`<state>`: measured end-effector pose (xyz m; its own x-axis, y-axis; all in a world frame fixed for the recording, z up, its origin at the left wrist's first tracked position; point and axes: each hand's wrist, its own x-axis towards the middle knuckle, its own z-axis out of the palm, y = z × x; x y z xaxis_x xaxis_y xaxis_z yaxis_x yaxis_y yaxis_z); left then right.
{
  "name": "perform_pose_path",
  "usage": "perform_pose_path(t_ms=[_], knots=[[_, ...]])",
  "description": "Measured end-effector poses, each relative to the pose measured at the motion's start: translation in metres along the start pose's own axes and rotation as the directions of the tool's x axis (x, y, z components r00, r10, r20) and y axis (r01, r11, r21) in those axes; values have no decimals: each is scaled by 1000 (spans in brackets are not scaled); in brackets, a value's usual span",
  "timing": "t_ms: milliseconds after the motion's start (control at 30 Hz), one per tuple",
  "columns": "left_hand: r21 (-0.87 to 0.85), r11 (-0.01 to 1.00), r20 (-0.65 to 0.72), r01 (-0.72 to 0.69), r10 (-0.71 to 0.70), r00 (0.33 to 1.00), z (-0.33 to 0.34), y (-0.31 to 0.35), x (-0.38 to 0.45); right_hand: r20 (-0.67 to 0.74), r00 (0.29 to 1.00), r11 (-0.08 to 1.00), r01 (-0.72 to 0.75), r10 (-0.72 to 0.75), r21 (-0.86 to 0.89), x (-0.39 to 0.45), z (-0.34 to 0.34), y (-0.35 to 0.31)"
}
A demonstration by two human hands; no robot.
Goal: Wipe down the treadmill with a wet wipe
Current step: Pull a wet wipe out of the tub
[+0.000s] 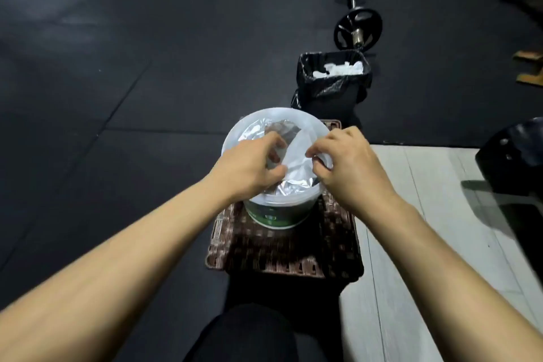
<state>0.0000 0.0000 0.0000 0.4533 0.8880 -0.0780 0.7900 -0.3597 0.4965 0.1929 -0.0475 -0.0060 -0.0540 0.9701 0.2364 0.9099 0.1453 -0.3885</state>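
Step in hand: you are drawing a wet wipe [296, 156] out of the wipe tub [279, 209]; no wiping has begun.
Left hand [249, 164]: grip reaches into the foil liner [258, 129], fingers curled round its folds.
Right hand [349, 161]: grip pinches the wipe at the tub's right rim.
Tub position: far end of the woven stool [282, 250].
Next move: probably tear one sheet free.
Surroundings: lined bin [332, 88] just beyond; barbell [354, 6] farther off; the treadmill itself cannot be identified.

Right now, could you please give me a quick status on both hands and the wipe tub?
Left hand and right hand both pinch the silver foil liner. Round white plastic wipe tub open on brown woven stool. No wipe out yet. Nothing obstructing.
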Motion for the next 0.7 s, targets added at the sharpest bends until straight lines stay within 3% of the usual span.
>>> perform_pose_path(t_ms=[300, 500, 700], knots=[[85, 983, -104, 161, -152, 983, 16, 4, 5, -25, 999, 999, -22, 23, 32, -4, 7, 1], [-43, 985, -376, 165, -169, 911, 26, 1, -6, -13, 999, 999, -31, 30, -16, -2, 9, -1], [-64, 987, -303, 149, -162, 939, 18, 3, -4, -16, 999, 999, -41, 41, -32, 2, 7, -2]])
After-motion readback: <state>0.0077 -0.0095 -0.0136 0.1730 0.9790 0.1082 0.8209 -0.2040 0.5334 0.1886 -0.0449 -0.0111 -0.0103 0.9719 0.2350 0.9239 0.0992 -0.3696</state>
